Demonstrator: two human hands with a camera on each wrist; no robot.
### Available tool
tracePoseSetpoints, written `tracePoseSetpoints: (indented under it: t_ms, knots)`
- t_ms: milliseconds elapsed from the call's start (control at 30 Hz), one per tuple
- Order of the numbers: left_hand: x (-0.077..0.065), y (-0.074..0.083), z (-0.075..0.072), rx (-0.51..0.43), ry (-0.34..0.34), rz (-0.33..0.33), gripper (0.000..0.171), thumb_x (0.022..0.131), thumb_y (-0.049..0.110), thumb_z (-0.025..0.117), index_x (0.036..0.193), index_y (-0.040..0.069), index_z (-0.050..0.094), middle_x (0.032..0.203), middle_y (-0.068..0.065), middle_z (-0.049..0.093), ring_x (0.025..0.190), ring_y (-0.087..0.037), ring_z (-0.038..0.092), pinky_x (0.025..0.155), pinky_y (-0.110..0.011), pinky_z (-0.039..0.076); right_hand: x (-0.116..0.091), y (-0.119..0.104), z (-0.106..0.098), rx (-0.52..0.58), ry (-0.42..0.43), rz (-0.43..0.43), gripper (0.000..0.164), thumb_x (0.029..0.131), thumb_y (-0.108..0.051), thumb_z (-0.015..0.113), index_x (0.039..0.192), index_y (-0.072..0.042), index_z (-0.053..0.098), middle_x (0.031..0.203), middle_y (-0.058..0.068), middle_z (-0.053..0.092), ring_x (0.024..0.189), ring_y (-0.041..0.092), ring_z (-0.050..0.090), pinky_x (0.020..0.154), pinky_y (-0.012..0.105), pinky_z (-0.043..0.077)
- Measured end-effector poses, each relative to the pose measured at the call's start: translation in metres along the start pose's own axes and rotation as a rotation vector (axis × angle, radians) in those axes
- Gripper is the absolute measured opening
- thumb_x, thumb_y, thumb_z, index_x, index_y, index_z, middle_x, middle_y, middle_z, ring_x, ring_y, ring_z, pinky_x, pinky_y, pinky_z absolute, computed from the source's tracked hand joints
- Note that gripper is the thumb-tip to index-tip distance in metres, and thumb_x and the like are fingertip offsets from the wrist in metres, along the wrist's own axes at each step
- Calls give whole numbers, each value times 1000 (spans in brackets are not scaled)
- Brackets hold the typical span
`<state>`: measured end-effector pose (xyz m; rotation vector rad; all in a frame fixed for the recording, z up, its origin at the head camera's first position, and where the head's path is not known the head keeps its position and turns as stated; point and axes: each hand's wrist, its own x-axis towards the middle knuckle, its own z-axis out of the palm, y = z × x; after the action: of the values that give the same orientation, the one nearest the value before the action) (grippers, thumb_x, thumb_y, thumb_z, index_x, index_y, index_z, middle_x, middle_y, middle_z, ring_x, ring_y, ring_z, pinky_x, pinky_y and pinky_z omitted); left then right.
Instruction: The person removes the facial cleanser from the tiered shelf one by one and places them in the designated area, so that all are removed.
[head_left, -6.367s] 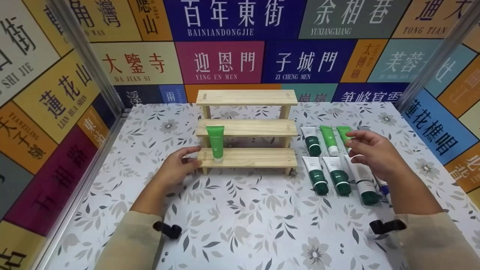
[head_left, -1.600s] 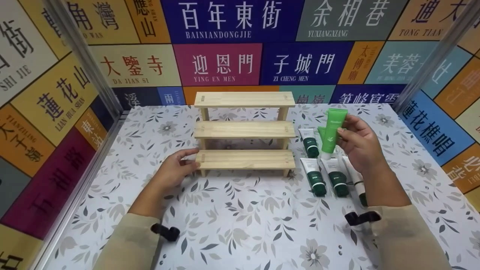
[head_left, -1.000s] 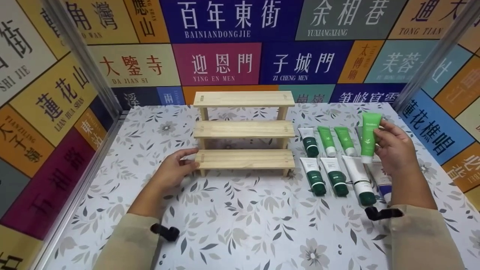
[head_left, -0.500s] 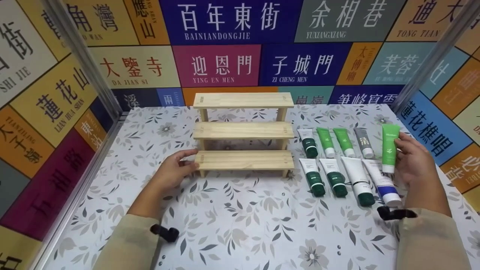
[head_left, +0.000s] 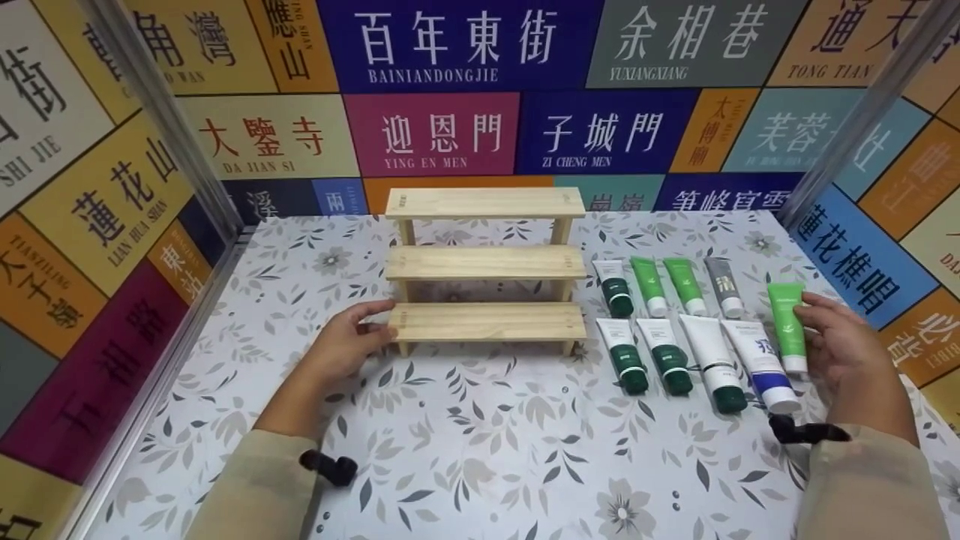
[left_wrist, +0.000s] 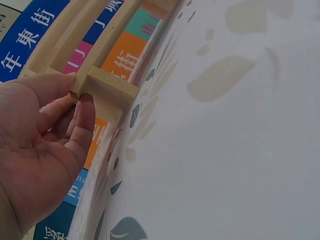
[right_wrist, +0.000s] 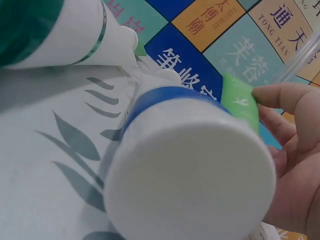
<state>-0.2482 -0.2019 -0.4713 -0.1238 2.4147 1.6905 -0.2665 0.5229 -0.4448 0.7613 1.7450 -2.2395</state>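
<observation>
In the head view my right hand (head_left: 851,341) pinches the edge of a bright green squeeze tube (head_left: 787,326), its white cap pointing down, low at the right end of the tubes. The right wrist view shows the thumb and fingers at the side of this green tube (right_wrist: 240,100), partly hidden behind the big white cap of a blue-banded tube (right_wrist: 190,165). My left hand (head_left: 352,341) grips the left end of the lowest step of a three-tier wooden stand (head_left: 487,321). Its thumb and fingers pinch that step's corner (left_wrist: 80,82) in the left wrist view.
Two rows of tubes lie right of the stand: white-and-dark-green ones (head_left: 628,356), two green ones (head_left: 649,285), a grey one (head_left: 724,286) and a white one with a blue band (head_left: 763,364). Walls with street-name panels (head_left: 431,135) enclose the flower-patterned table (head_left: 480,450).
The green tube stood on the lowest step at first. The right hand took it off, carried it over the other tubes, then right and down beside them. The left hand stayed at the stand.
</observation>
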Motion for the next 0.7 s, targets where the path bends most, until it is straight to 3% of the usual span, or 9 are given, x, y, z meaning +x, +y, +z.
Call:
tracePoseSetpoints:
  t_ms: [167, 500, 700]
  knots:
    - [-1, 0, 0, 4, -6, 0, 56, 101, 21, 76, 154, 22, 58, 139, -13, 70, 113, -18, 69, 80, -29, 56, 0, -2, 6, -160, 89, 64, 74, 91, -33, 88, 153, -48, 51, 107, -25, 65, 109, 5, 61, 87, 26, 56]
    - [-1, 0, 0, -3, -20, 32, 53, 102, 17, 71, 154, 16, 58, 137, -18, 69, 113, -20, 70, 86, -30, 57, 10, 1, 4, -343, 201, 57, 68, 87, -35, 91, 147, -45, 60, 85, -26, 68, 89, 5, 67, 79, 27, 59]
    - [-1, 1, 1, 13, -14, 10, 52, 102, 17, 71, 153, 19, 59, 137, -15, 70, 116, -23, 70, 88, -31, 57, 18, 3, 2, -473, 256, 98, 79, 91, -46, 85, 160, -44, 46, 104, -22, 60, 99, 6, 63, 85, 27, 58]
